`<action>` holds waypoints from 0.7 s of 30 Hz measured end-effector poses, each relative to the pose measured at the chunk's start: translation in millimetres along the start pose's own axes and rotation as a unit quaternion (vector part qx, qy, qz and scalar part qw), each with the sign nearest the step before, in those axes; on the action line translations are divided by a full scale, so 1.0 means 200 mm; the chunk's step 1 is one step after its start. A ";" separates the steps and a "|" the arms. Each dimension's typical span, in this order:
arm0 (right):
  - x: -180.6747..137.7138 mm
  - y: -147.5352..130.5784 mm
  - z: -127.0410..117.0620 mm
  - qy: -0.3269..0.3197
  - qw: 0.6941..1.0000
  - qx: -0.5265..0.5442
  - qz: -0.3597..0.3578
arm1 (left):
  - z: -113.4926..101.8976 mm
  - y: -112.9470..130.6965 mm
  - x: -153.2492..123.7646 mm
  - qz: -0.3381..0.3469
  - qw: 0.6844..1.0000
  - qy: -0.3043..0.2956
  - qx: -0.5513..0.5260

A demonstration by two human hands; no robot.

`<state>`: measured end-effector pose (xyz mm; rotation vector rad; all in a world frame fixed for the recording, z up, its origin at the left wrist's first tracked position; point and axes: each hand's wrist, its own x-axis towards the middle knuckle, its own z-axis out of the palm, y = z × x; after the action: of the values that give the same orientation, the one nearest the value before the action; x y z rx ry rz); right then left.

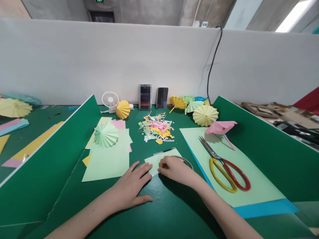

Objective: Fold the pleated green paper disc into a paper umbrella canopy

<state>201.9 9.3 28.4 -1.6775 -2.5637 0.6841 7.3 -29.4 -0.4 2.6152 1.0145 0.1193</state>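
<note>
A small pale green piece of paper point(154, 160) lies on the green table in front of me. My left hand point(133, 186) rests flat with its fingers spread, the fingertips at the left edge of this paper. Over the paper's right part, my right hand point(174, 168) is closed, thumb and fingers pinched together; what they hold, if anything, is hidden. Behind that hand curves a thin greyish-brown band point(187, 162), partly covered by it. A dark, slim pen-like stick point(164, 151) lies along the paper's far edge.
Paper scraps point(159, 127) are heaped mid-table. Large scissors point(223, 166) and a pink paper umbrella point(220, 127) lie on green sheets point(249, 189) at right. Left are stacked papers point(107, 166) and a green pleated paper point(106, 135). Green dividers point(261, 146) flank both sides.
</note>
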 end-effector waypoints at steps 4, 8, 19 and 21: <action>0.00 -0.01 0.02 0.000 1.000 -0.024 -0.013 | 0.00 0.00 0.00 -0.006 1.000 -0.004 -0.013; 0.00 -0.01 0.02 -0.006 0.999 -0.038 -0.012 | 0.01 -0.01 0.00 -0.002 1.000 0.001 -0.021; 0.00 -0.02 0.03 -0.009 0.998 -0.052 -0.016 | 0.02 -0.01 0.02 0.015 0.999 0.019 0.024; -0.01 -0.02 0.03 -0.010 0.998 -0.056 -0.018 | 0.03 -0.01 0.04 0.024 0.999 0.031 0.023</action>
<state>197.6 4.8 24.8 -1.6565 -2.6858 0.5689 12.8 -25.4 -7.1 2.6939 0.9871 0.1920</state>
